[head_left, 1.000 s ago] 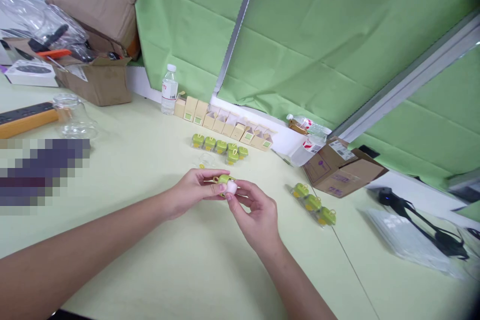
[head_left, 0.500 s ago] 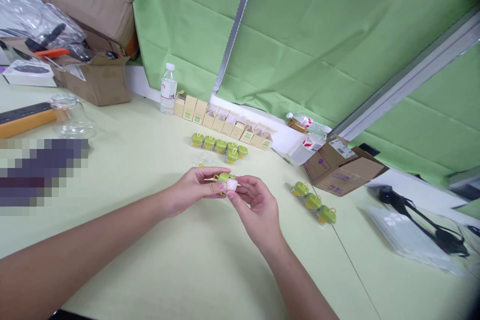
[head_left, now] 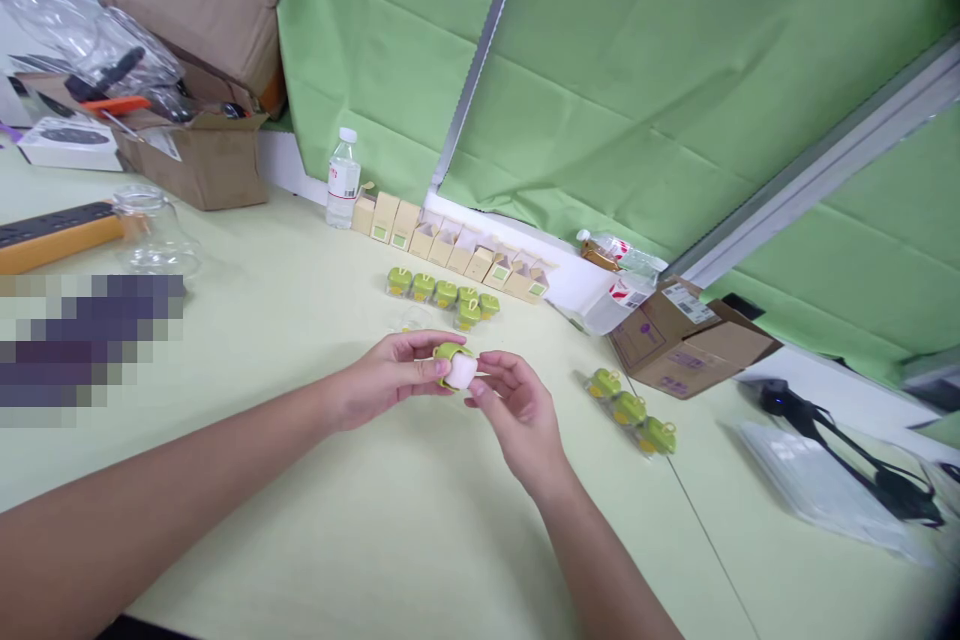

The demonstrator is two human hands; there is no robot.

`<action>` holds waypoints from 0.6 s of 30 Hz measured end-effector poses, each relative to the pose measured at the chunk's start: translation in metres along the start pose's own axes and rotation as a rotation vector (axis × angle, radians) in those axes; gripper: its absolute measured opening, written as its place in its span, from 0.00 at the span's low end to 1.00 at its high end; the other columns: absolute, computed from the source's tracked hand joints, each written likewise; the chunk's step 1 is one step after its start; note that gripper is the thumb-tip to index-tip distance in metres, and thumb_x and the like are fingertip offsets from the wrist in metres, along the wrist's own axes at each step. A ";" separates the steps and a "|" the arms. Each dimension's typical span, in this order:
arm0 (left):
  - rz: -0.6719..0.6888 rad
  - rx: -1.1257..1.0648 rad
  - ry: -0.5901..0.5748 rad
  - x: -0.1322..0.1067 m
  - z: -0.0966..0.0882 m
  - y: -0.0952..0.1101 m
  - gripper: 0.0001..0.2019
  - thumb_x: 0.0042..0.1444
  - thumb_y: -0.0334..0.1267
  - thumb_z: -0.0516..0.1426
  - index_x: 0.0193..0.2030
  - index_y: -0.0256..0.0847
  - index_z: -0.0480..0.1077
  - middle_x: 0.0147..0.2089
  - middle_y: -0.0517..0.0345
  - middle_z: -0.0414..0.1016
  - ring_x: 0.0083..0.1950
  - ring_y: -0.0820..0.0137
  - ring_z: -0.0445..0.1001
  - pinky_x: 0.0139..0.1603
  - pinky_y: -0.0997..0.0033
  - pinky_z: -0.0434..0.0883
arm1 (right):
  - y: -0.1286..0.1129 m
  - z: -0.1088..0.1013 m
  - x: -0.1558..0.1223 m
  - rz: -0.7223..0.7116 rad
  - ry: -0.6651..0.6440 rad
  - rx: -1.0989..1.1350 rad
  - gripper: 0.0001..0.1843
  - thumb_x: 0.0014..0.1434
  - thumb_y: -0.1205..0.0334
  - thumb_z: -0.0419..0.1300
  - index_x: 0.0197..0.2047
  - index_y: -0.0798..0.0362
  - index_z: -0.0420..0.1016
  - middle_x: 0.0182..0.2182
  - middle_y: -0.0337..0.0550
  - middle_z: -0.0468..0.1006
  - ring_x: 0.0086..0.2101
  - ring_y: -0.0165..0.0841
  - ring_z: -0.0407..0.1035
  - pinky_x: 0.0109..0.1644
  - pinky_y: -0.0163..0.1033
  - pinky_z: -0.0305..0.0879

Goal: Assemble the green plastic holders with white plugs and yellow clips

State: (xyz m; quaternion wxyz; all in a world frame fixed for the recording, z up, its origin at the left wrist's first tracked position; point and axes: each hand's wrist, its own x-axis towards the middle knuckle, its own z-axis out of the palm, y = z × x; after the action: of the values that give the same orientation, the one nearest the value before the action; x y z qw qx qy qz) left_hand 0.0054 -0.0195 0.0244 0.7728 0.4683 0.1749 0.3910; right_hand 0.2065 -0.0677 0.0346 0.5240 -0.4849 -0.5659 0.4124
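My left hand (head_left: pixel 401 372) grips a small green cover (head_left: pixel 450 350) between thumb and fingers. Inside the cover sits a smooth white rounded piece (head_left: pixel 462 372), with part of it bulging out to the right. My right hand (head_left: pixel 519 420) has its thumb and fingertips at the right edge of this white piece, fingers curled. Beyond my hands stand several green-topped little containers with clear bottoms (head_left: pixel 445 295) in a row. A clear plastic piece (head_left: pixel 412 319) lies just behind my left fingers, partly hidden.
Several small tan boxes (head_left: pixel 444 245) line the back edge beside a water bottle (head_left: pixel 343 180). More green-topped containers (head_left: pixel 628 408) stand at right, near a cardboard box (head_left: pixel 686 345) and a black headset (head_left: pixel 862 455). A clear jar (head_left: pixel 154 230) and power strip (head_left: pixel 60 235) are at left.
The white piece shows more of its surface and sticks further out of the green cover. Both hands stay close together in nearly the same place; the view has shifted slightly.
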 end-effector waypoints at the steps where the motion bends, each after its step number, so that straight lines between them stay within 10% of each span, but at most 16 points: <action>1: 0.000 -0.003 0.010 0.000 -0.001 0.000 0.20 0.57 0.37 0.66 0.56 0.43 0.73 0.51 0.52 0.78 0.52 0.64 0.76 0.58 0.59 0.71 | 0.001 -0.001 0.001 0.009 0.036 -0.017 0.15 0.55 0.59 0.65 0.46 0.49 0.70 0.44 0.46 0.79 0.40 0.38 0.75 0.43 0.46 0.74; 10: -0.035 -0.008 -0.020 -0.001 0.000 0.002 0.22 0.55 0.38 0.66 0.56 0.41 0.73 0.52 0.48 0.77 0.52 0.61 0.76 0.57 0.57 0.70 | -0.003 0.004 -0.003 -0.019 -0.046 0.004 0.27 0.50 0.66 0.65 0.53 0.45 0.66 0.51 0.46 0.75 0.47 0.39 0.72 0.47 0.47 0.73; 18: 0.053 0.343 0.091 0.003 -0.001 -0.007 0.26 0.50 0.40 0.68 0.55 0.43 0.69 0.46 0.52 0.76 0.47 0.63 0.76 0.51 0.60 0.72 | 0.005 -0.011 0.010 0.074 0.054 -0.046 0.11 0.59 0.57 0.58 0.43 0.50 0.75 0.46 0.47 0.77 0.44 0.40 0.73 0.45 0.47 0.74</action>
State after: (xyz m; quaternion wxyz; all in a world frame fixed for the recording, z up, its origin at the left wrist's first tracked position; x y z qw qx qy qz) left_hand 0.0092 -0.0184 0.0184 0.6621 0.5798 0.2612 0.3965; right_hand 0.2182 -0.0573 0.0324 0.5123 -0.5283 -0.5425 0.4051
